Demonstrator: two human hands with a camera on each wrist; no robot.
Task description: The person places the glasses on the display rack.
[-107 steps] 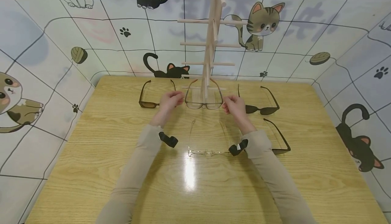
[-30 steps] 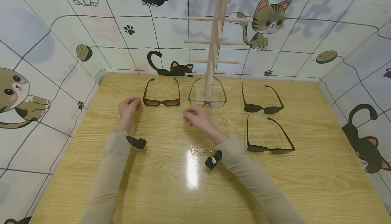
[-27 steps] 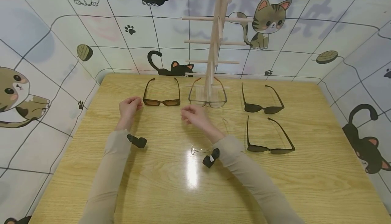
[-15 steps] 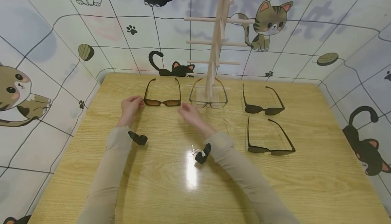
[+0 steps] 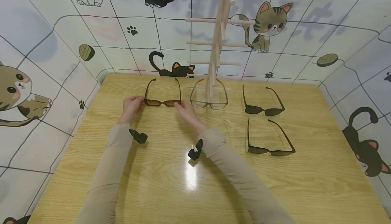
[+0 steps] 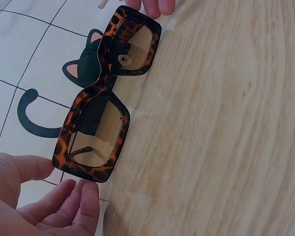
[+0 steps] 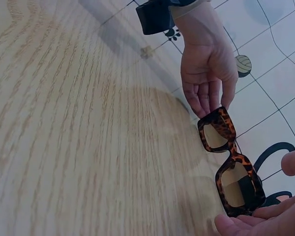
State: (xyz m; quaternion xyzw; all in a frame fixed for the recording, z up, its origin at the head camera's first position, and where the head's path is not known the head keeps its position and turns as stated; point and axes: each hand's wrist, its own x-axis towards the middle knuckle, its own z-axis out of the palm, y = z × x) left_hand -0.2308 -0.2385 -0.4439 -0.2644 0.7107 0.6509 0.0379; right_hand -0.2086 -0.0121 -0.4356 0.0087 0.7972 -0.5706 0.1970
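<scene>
Tortoiseshell sunglasses (image 5: 153,103) with brown lenses stand, temples unfolded, at the back left of the table. My left hand (image 5: 132,107) pinches their left front corner between thumb and fingers, as the left wrist view shows. At the opposite corner is my right hand (image 5: 187,111). In the right wrist view its fingertips (image 7: 227,223) touch the edge of the frame, while the thumb stands apart from it. Thin-framed clear eyeglasses (image 5: 198,105) stand just right of my right hand, before the wooden rack's base.
A wooden peg rack (image 5: 216,37) rises at the back middle. On the right are two pairs of dark sunglasses, one farther back (image 5: 253,109) and one nearer (image 5: 258,150). My right forearm covers most of a gold-framed pair (image 5: 226,124). Cat-printed sheeting (image 5: 116,44) encloses the table.
Both hands left the clear eyeglasses and went left to the tortoiseshell sunglasses. Over the last second my right hand came leftward to their right corner; the left barely moved.
</scene>
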